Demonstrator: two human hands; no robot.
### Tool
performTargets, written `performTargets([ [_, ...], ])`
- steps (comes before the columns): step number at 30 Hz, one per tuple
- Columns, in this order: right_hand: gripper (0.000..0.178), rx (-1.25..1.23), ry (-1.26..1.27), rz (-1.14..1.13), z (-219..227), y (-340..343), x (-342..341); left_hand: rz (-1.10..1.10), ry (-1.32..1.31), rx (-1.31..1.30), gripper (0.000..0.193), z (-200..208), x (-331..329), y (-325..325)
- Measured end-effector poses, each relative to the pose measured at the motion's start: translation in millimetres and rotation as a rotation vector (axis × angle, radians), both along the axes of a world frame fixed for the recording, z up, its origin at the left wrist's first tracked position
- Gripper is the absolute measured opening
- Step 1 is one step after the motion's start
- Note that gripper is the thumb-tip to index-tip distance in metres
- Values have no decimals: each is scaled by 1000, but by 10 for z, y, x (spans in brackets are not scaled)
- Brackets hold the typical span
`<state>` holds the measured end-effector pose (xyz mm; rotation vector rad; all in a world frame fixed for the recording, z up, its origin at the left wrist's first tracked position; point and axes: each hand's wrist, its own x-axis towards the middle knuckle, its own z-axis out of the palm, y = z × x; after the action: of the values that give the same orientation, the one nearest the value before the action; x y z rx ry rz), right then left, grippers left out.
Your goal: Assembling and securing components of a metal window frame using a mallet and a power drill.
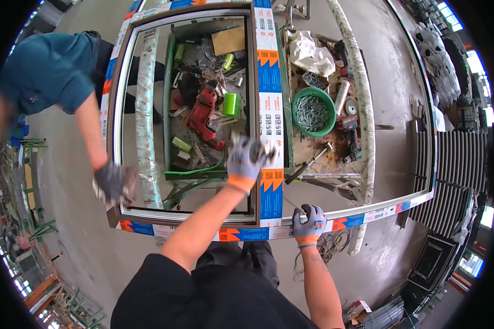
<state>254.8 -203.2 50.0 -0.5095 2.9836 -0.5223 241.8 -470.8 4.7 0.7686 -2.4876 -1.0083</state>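
A large window frame (270, 200), its bars wrapped in blue, orange and white film, lies across a work stand. My left hand (246, 159), in a grey glove with an orange cuff, is over the middle bar. Motion smears its fingers, and I cannot make out whether the dark patch beside them is something held. At the near rail, to the right of the middle bar, my right hand (310, 222) in a matching glove has its fingers bent over the frame. A brown-edged sash (251, 66) fills the left part of the frame.
At the left, a co-worker's dark-gloved hand (115, 183) is by the frame's near corner. Below the frame are a tray (169, 109) with a red power tool (203, 115), a green bowl (329, 118) of screws, a hammer (310, 162) and a drill (348, 134). Cable (335, 244) lies coiled on the floor.
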Motion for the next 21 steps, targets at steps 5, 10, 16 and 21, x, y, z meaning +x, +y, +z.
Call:
performTargets([
  [5,29,18,-49,-20,-60,100,59,-254,-187,2,48,359,872,404],
  [10,35,53,-81,-5,17,67,79,-225,-433,273,49,636,1229,337],
  [16,47,73,-46,36,-18,182,64,126,726,1905,28,991,1205,456],
  [21,55,-380,40,400,216,176,240,-318,654,1901,38,1349,1419,684],
])
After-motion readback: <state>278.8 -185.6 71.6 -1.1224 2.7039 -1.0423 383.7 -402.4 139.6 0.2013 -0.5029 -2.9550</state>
